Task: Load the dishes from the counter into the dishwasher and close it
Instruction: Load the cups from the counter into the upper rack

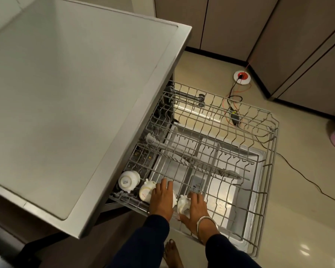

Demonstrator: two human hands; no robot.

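Right hand [194, 209] grips a white ceramic cup [183, 206], seating it upside-down in the grey wire rack [267, 171] for draining; left hand [161, 198] rests flat, open beside it

Pulled-out wire rack [267, 171], three upturned cups [128, 180]

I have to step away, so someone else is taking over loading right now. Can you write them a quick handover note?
Left hand: fingers straight, resting over a white cup in the pulled-out upper rack.
Right hand: gripping another cup beside it.
Third cup sits upturned at the rack's left end.
Done: three cups in the rack.
Left: settle these two cups, push the rack in, close the dishwasher door. The countertop shows no dishes in view.
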